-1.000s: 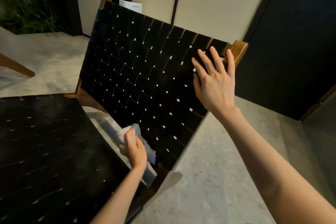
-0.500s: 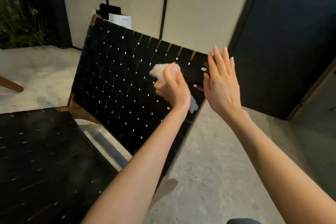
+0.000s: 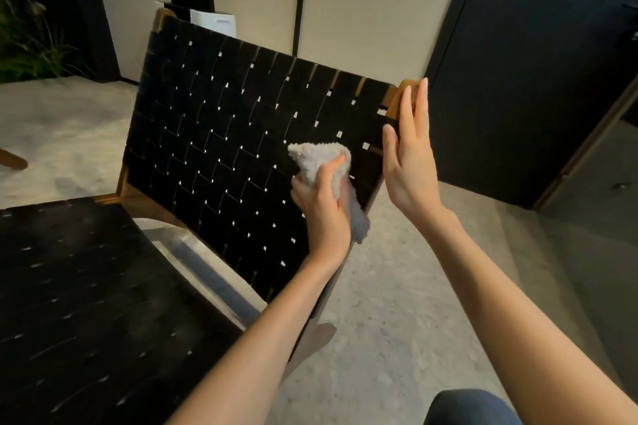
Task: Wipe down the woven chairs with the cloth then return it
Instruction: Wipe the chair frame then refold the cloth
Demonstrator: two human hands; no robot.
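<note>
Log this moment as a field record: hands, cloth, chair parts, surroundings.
left hand: grips the cloth
cloth: pale, bunched, pressed on the backrest near its right edge
right hand: fingers straight, beside the wooden frame corner; contact unclear
backrest: black woven straps, tilted back
seat: black woven, lower left
background: white box by the wall; plant far left
floor: pale, speckled

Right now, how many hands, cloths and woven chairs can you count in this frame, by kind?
Hands: 2, the left hand and the right hand
Cloths: 1, the cloth gripped by the left hand
Woven chairs: 1, the woven chair
Total: 4
</note>
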